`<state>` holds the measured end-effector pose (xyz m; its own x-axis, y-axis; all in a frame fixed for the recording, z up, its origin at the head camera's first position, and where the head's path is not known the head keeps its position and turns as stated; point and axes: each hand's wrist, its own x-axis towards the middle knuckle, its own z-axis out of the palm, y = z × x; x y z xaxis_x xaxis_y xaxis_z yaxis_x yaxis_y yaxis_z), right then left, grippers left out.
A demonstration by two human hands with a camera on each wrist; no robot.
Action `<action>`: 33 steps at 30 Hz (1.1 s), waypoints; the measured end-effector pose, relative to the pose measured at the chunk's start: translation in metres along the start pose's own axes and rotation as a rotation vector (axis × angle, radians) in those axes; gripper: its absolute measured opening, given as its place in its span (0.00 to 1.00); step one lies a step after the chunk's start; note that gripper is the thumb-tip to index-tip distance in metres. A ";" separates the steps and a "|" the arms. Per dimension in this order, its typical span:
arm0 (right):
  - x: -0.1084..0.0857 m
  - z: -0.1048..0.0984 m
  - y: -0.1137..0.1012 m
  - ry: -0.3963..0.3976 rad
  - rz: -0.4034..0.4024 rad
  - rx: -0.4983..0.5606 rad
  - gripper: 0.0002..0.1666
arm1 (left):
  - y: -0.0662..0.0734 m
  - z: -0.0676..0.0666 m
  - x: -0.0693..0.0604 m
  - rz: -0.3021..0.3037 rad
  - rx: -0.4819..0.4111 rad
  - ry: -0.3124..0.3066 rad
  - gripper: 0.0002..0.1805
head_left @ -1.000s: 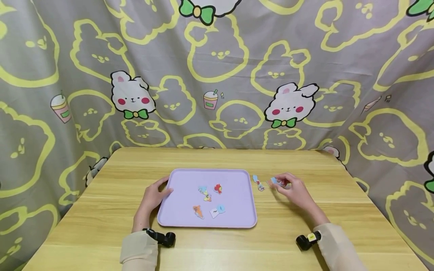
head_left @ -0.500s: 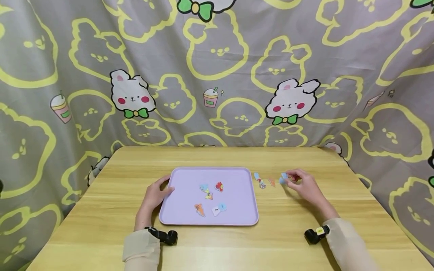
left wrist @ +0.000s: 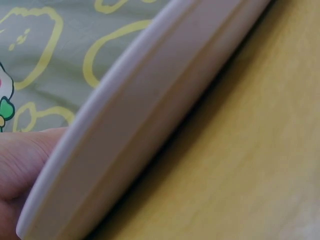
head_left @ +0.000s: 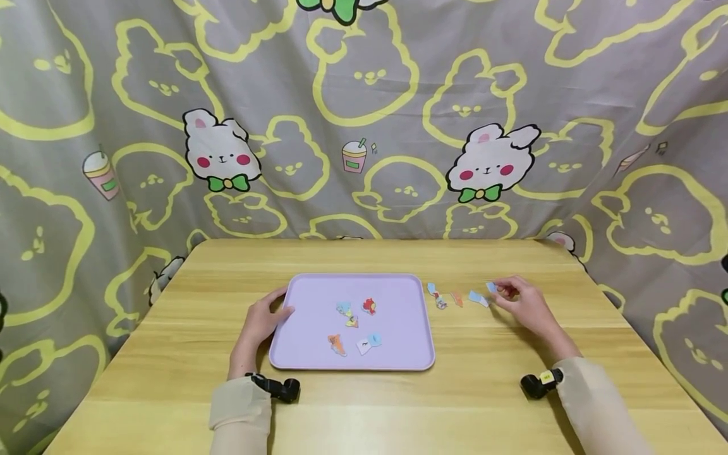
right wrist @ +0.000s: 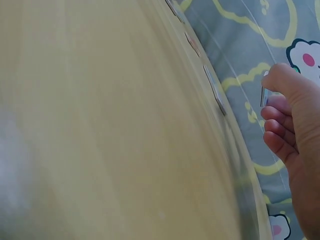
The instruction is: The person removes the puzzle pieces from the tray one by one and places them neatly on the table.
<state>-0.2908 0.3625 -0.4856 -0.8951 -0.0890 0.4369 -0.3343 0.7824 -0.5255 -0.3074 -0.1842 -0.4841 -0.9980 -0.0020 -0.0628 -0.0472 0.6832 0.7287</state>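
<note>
My left hand (head_left: pixel 260 321) grips the left side of a lilac tray (head_left: pixel 309 292), its thumb over the rim. In the left wrist view the tray's side wall (left wrist: pixel 125 115) hides most of that hand. To the right of the tray, my right hand (head_left: pixel 524 304) pinches a small light-blue flat piece (head_left: pixel 491 287) between thumb and index finger. In the right wrist view this thin piece (right wrist: pixel 263 95) shows edge-on, and the other fingers are curled. Just left of it lies a blue and white piece (head_left: pixel 478 297), then an orange piece (head_left: pixel 457 299) and a blue multicoloured piece (head_left: pixel 437 297).
Several small printed pieces lie on the tray, among them a red one (head_left: pixel 370 306), an orange one (head_left: pixel 337 345) and a white and blue one (head_left: pixel 368 343). A wooden table (head_left: pixel 364 411) carries everything. A patterned grey curtain (head_left: pixel 273 82) hangs behind.
My right hand has moved right, leaving the orange piece and then the blue and white piece on the table, and now holds a light-blue piece. The left hand keeps its grip on the tray.
</note>
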 end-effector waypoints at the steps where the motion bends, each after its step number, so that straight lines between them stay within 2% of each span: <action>1: 0.000 0.000 0.001 0.007 -0.005 0.000 0.15 | 0.000 -0.001 0.000 -0.003 -0.003 -0.001 0.31; 6: 0.000 -0.002 0.005 0.033 -0.022 -0.005 0.15 | 0.001 -0.001 0.000 -0.004 0.008 -0.005 0.31; 17: -0.002 -0.009 0.012 0.030 -0.019 -0.040 0.15 | 0.002 -0.002 0.001 -0.002 0.005 0.001 0.31; 25: 0.004 -0.011 0.017 0.007 -0.061 -0.100 0.12 | 0.002 -0.001 0.005 0.010 -0.001 0.009 0.31; 33: 0.004 -0.006 0.019 -0.055 -0.064 -0.112 0.11 | 0.000 -0.003 0.000 0.003 0.012 -0.003 0.31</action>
<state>-0.2990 0.3812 -0.4893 -0.8888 -0.1718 0.4248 -0.3587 0.8377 -0.4119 -0.3076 -0.1859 -0.4822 -0.9981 0.0024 -0.0623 -0.0433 0.6923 0.7203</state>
